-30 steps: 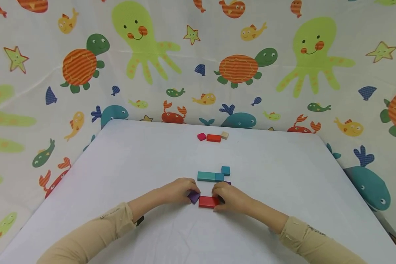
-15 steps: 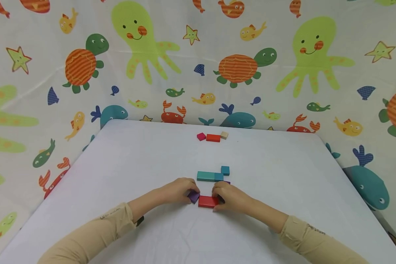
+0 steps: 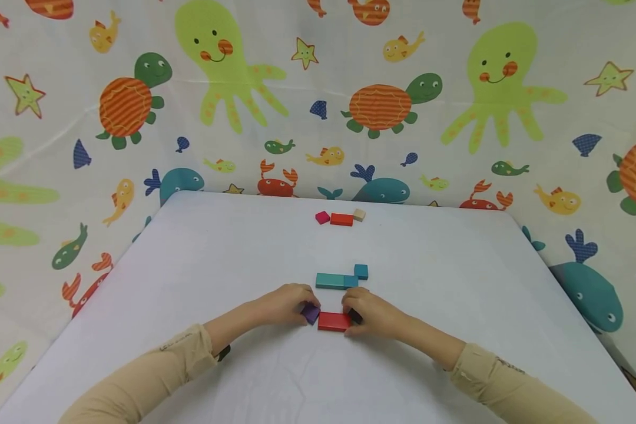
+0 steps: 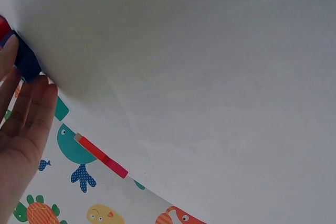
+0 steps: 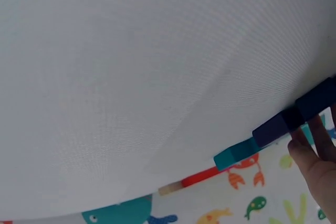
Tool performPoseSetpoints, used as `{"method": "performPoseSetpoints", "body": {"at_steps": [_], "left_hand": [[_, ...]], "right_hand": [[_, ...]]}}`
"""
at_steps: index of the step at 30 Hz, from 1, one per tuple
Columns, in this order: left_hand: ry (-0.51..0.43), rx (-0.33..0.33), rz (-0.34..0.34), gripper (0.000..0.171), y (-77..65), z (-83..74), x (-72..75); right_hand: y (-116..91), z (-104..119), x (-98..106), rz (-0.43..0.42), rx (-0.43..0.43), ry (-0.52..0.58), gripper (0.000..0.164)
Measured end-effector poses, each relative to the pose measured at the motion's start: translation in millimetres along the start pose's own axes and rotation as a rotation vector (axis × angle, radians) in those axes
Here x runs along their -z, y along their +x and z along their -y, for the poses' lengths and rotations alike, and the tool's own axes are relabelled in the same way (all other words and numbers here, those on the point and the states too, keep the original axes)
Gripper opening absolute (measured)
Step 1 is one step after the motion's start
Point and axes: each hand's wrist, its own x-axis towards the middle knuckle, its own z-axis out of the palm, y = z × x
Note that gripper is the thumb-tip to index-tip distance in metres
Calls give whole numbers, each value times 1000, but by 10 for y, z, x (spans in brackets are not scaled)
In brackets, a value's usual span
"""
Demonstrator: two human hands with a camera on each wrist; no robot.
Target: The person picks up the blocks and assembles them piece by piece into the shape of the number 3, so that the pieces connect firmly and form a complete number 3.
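In the head view my left hand (image 3: pixel 286 304) pinches a purple block (image 3: pixel 310 312) that sits turned at an angle. Its corner comes right to the left end of a flat red block (image 3: pixel 333 321). In the left wrist view this purple block (image 4: pixel 27 62) looks dark blue between thumb and fingers. At the red block's right end, my right hand (image 3: pixel 373 315) grips a dark block (image 3: pixel 355 316), mostly covered by the fingers. The right wrist view shows the dark block (image 5: pixel 316 98) at the fingertips, with a dark purple block (image 5: pixel 270 129) beyond it.
Beyond the hands lies a long teal block (image 3: pixel 330 281) with a blue block (image 3: pixel 351 281) at its end and another blue cube (image 3: pixel 361 271) behind. Farther back are a pink block (image 3: pixel 323 217), an orange-red block (image 3: pixel 341 219) and a beige cube (image 3: pixel 359 215). A printed curtain (image 3: pixel 297 135) hangs behind the table.
My right hand has shifted slightly, and more of the dark block shows under its fingers. The left hand stays in place with the purple block. The head view has tilted a little.
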Motion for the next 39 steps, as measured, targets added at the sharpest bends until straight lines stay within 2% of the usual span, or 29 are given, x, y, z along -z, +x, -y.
{"method": "performPoseSetpoints", "body": {"at_steps": [15,21,24,30,39], "left_hand": [[19,-27,4,36,19,28,-15],[10,-7,11,39,33,13,30],[13,4,18,43,50,4,81],[5,-2,53,44,62,-12,161],[30,-3,71,37,50,-26,93]], "right_hand": [[16,10,26,39,-17,44,35],[38,-9,158,65,-87,107,37],[60,-34,274,45,-123,128,38],[89,-122,432,-32,-113,158,32],[102,-291,467,-87,-142,235,32]]}}
